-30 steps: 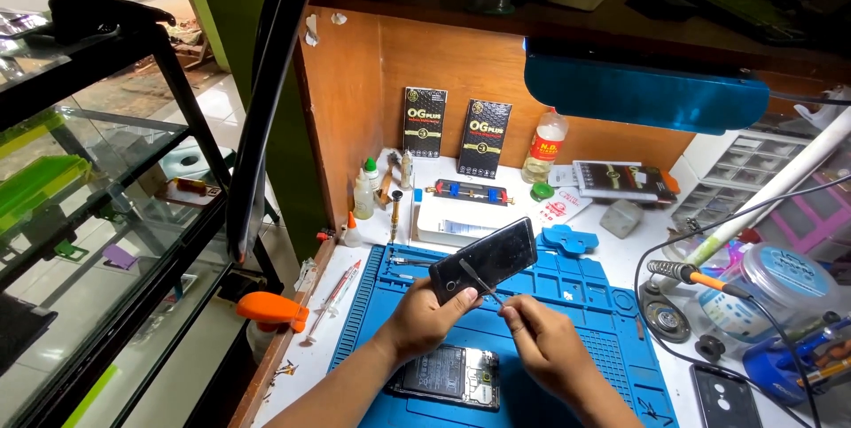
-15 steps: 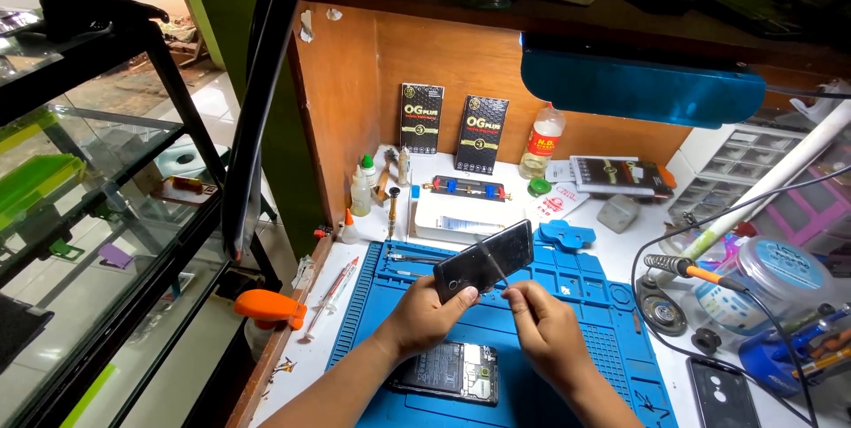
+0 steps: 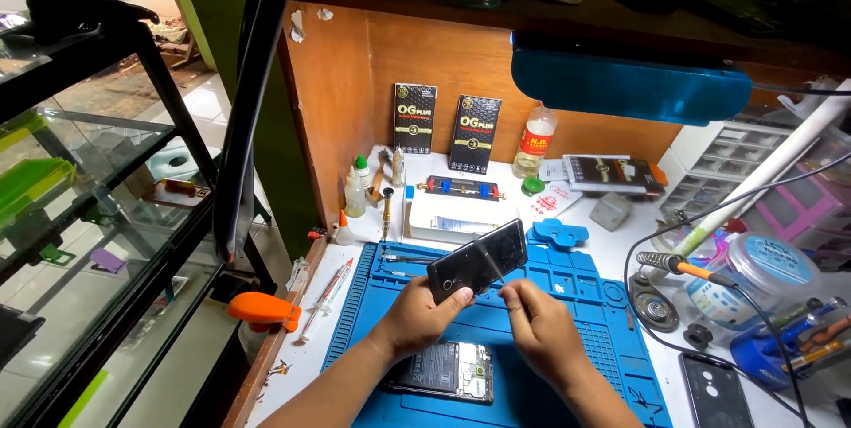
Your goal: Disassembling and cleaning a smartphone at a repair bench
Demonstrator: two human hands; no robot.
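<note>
Left hand (image 3: 421, 313) is clamped on the near-left end of a dark phone panel (image 3: 477, 260), thumb on its face, holding it tilted above the blue work mat (image 3: 603, 330), far end raised toward the right. Right hand (image 3: 536, 326) is pinched shut on a thin metal tool (image 3: 493, 270) whose tip meets the panel near its middle; whether it is tweezers or a pry pick cannot be told. Both forearms come in from the near edge and converge, wrists low over the mat, right wrist bent so the tool points away and left. Judgement: this contact work goes best with the left grip kept firm and still, the tool held shallow to the surface and pressure light, since a thin panel held at one end can flex. An opened phone body (image 3: 441, 370) lies flat on the mat just near of the left wrist. A soldering iron (image 3: 683, 264) rests to the right, beside a clear jar (image 3: 767, 273). A blue lamp head (image 3: 629, 82) hangs at the far side.
</note>
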